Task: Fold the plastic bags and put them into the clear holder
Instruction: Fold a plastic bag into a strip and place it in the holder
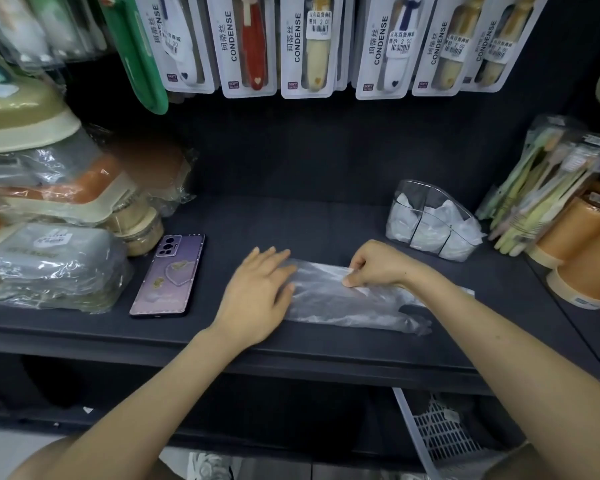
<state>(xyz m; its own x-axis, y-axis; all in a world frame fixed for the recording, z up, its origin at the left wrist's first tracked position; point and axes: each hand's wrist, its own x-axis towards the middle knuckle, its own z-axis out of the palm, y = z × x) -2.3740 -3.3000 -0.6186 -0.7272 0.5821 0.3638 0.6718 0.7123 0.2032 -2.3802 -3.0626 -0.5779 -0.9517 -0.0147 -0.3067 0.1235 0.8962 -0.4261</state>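
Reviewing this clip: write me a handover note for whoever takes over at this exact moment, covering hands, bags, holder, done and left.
The left hand lies flat and presses the left end of the plastic bag onto the shelf.
The right hand pinches the bag's far edge with curled fingers.
The clear holder stands on the shelf behind the right hand and already holds several folded bags.
Done: those bags are stowed, and this one lies flattened as a long strip.
Left: finish folding this bag and put it into the holder.
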